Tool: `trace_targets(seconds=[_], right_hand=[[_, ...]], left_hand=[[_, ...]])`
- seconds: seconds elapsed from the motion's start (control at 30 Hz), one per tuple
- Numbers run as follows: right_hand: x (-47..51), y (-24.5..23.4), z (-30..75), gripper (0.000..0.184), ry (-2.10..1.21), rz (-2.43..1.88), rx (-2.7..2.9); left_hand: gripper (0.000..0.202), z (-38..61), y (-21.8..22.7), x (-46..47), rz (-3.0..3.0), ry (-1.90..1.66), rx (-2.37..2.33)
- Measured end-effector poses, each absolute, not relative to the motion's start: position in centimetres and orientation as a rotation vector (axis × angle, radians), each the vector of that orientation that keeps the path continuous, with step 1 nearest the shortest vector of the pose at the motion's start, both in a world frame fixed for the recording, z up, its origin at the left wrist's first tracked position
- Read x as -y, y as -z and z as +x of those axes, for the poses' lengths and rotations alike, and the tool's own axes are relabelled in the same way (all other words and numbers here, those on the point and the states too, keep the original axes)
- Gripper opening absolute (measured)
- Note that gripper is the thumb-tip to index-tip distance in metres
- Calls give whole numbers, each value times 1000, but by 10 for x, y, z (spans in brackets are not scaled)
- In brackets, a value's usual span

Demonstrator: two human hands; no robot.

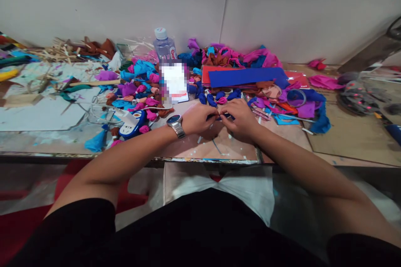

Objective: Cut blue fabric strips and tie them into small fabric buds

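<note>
My left hand (199, 118), a steel watch on its wrist, meets my right hand (239, 118) over the front part of the table. Thumbs and fingers of both are pinched together, tips almost touching. A small dark blue piece of fabric (213, 120) shows at the fingertips, mostly covered by them. Just beyond the hands lie several knotted dark blue fabric bundles (211, 100) with white bits on them, and a pink bundle (222, 100) among them.
Left of the hands are a blue-and-white power socket (133, 124) with a white plug and cable, and many coloured fabric bundles. Behind stand a plastic bottle (165, 48) and a blurred-out screen (174, 79). A blue sheet (247, 77), tape ring (296, 98) and scraps lie right.
</note>
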State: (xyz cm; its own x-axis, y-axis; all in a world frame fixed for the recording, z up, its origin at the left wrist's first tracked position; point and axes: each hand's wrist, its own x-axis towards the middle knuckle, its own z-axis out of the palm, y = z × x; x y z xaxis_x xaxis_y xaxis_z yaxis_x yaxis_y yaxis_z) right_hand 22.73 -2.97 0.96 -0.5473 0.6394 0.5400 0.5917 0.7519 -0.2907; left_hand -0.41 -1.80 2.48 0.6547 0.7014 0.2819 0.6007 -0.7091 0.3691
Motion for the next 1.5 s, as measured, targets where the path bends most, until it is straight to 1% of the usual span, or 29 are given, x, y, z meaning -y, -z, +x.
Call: trace_targets(seconds=[0.47,0.73,0.9,1.17,1.3,1.5], right_hand=[[26,-8,227,5,-150,-964,2279],[25,-7,230,4,-168,-1001,2213],[28,-11,231,14,-181,-962,2262],[26,-10,230,15,-193,-907,2269],[23,-9,230,17,-198,-884,2268],[20,-8,234,21,-208,-790,2302]], left_hand=[[26,-7,-22,12,2548,-616,-1053],[26,-9,-28,10,2484,-549,-1017],[26,-10,-33,10,2376,-517,-957],[34,-11,-34,7,2130,-417,-885],[31,-13,-32,3,1966,-392,-826],[18,-14,-31,1,1516,-404,-744]])
